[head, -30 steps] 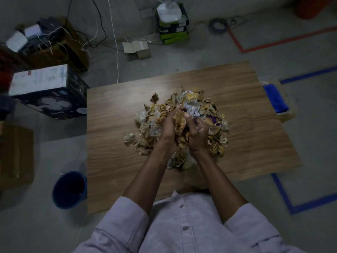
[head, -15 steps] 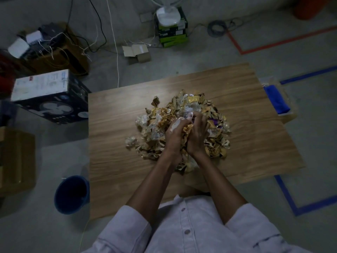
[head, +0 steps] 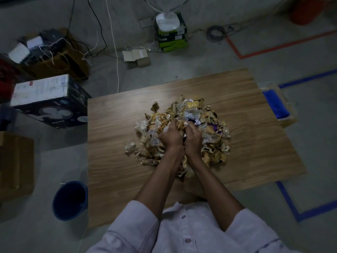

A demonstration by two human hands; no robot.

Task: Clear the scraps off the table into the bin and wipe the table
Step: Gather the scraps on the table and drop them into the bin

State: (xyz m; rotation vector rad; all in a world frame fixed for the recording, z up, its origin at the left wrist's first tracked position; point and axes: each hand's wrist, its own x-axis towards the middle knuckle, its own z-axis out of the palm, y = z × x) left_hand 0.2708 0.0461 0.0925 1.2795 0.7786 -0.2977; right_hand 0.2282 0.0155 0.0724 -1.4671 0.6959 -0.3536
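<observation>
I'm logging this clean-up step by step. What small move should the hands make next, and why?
Probably lift the handful and carry it left toward the bin. The left hand and right hand both grip scraps in the pile on the table, and the bin stands on the floor by its near left corner.

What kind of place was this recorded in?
Likely a workshop or storeroom: bare concrete floor marked with blue tape, cardboard boxes and loose cables lying around, and a wooden table piled with scraps.
</observation>
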